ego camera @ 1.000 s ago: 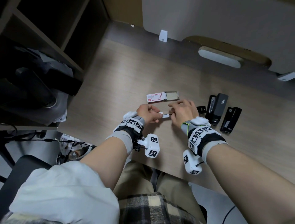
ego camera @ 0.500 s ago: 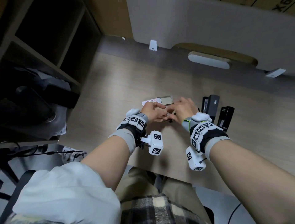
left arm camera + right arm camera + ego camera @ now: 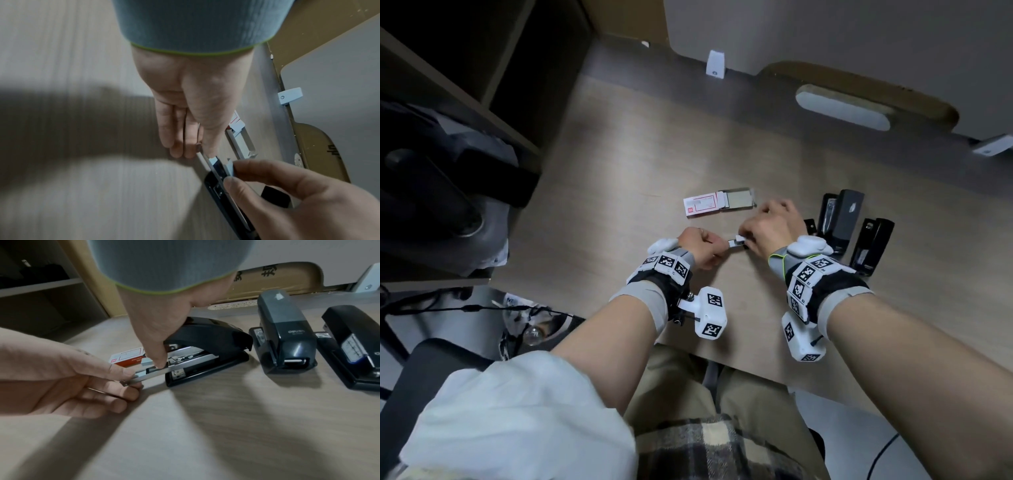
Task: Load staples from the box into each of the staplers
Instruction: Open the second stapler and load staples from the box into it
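Observation:
A black stapler [image 3: 207, 337] lies on the desk with its metal magazine rail [image 3: 176, 368] pulled out toward the left. My right hand [image 3: 159, 364] grips this stapler, with the thumb on the rail and a small grey pusher [image 3: 230, 167] pinched. My left hand [image 3: 131, 379] pinches a thin strip of staples [image 3: 200, 158] at the rail's outer end. In the head view both hands [image 3: 717, 245] [image 3: 748, 240] meet over the rail [image 3: 736, 242]. The red and white staple box [image 3: 717, 204] lies open just behind them.
Two more black staplers [image 3: 842, 219] [image 3: 873, 245] stand to the right of my right hand. Shelving [image 3: 482, 85] and a dark bag [image 3: 431, 192] are at the left. A grey partition [image 3: 825, 44] rises behind the desk. The desk's front edge [image 3: 739, 366] is near my wrists.
Half a second ago the hands were pressed close together; now they are slightly apart and the metal rail shows between them. The box and the other staplers have not moved.

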Demonstrator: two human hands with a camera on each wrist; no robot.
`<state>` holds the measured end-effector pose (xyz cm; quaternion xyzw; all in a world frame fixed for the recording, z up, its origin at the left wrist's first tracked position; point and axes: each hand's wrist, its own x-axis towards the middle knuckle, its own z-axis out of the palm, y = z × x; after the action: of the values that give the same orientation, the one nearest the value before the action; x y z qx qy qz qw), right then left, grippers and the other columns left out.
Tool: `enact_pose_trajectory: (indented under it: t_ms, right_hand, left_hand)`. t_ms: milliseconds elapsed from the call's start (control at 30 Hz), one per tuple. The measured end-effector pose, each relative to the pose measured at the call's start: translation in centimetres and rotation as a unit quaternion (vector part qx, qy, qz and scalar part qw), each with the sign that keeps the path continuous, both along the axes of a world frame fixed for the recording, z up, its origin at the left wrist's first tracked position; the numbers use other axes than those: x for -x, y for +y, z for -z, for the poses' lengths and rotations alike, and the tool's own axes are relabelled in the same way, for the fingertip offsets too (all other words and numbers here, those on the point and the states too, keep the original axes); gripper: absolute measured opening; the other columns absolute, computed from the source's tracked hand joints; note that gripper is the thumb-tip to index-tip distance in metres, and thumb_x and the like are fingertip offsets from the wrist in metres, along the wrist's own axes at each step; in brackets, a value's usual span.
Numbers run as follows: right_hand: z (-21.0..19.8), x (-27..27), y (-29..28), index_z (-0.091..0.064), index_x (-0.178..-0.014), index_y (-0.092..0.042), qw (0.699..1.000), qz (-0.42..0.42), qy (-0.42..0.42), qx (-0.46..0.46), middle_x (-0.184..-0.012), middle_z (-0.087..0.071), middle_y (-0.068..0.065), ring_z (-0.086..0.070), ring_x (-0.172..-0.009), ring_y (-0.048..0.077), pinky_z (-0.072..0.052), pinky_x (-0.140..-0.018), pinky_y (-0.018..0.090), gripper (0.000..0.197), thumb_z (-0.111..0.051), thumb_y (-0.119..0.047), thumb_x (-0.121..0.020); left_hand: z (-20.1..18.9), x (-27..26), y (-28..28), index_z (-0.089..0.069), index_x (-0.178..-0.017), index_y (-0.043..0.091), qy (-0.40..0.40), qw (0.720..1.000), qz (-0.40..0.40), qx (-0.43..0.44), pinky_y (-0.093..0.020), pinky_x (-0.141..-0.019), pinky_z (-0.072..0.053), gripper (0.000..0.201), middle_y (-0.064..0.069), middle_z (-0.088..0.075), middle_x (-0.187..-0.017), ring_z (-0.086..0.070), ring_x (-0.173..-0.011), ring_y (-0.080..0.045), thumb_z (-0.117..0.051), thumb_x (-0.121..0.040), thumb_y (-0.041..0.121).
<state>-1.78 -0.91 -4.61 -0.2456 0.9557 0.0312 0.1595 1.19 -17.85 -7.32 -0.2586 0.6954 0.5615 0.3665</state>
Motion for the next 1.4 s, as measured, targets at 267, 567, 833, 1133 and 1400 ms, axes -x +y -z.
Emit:
enact_pose_trajectory:
  t_ms: [267, 567, 833, 1133, 1400]
  right_hand:
    - [0.4, -0.3, -0.1, -0.074, -0.076, -0.029, 1.000, -0.016, 0.019, -0.011, -0.072, -0.070, -0.008, -0.055, -0.090, 0.023, -0.021, -0.083, 0.035, 0.006, -0.074, -0.033, -0.072]
    - [1.0, -0.4, -0.2, -0.072, -0.067, -0.026, 0.998, -0.028, 0.062, -0.014, -0.060, -0.065, -0.007, -0.056, -0.078, 0.024, -0.025, -0.080, 0.035, 0.014, -0.079, -0.026, -0.055]
    - [0.9, -0.4, -1.0, -0.071, -0.064, -0.021, 0.997, -0.018, 0.053, -0.043, -0.060, -0.065, -0.002, -0.057, -0.078, 0.028, -0.028, -0.079, 0.038, 0.017, -0.080, -0.021, -0.050]
    - [1.0, -0.5, -1.2, -0.073, -0.068, -0.021, 0.997, -0.002, 0.042, -0.061, -0.062, -0.067, -0.003, -0.056, -0.083, 0.028, -0.030, -0.083, 0.038, 0.014, -0.078, -0.021, -0.054]
    - [0.7, -0.8, -0.4, -0.072, -0.090, -0.024, 0.999, 0.028, 0.026, -0.010, -0.081, -0.070, -0.004, -0.055, -0.091, 0.027, -0.030, -0.084, 0.038, 0.027, -0.074, -0.023, -0.063]
  left_hand:
    - [0.4, 0.3, 0.6, -0.064, -0.082, 0.008, -0.002, 1.000, 0.005, -0.002, -0.024, -0.057, -0.054, 0.008, -0.014, -0.072, -0.082, -0.064, -0.057, -0.016, -0.068, -0.089, 0.010]
    - [0.2, 0.6, 0.8, -0.064, -0.078, 0.010, -0.016, 1.000, 0.004, 0.008, -0.023, -0.056, -0.052, 0.013, -0.007, -0.071, -0.073, -0.063, -0.054, -0.015, -0.066, -0.090, 0.010]
    - [-0.4, 0.9, 0.9, -0.062, -0.073, 0.012, -0.027, 1.000, 0.011, 0.013, -0.019, -0.052, -0.051, 0.019, -0.007, -0.069, -0.074, -0.062, -0.059, -0.016, -0.064, -0.091, 0.010]
    - [-0.7, 1.0, 1.0, -0.063, -0.080, 0.009, -0.033, 0.999, 0.008, 0.018, -0.023, -0.057, -0.051, 0.011, -0.008, -0.069, -0.076, -0.061, -0.059, -0.018, -0.063, -0.092, 0.007]
    - [-0.8, 1.2, 0.9, -0.066, -0.086, 0.010, -0.061, 0.998, -0.003, 0.033, -0.029, -0.066, -0.054, 0.004, -0.012, -0.075, -0.084, -0.065, -0.064, -0.020, -0.070, -0.086, 0.011]
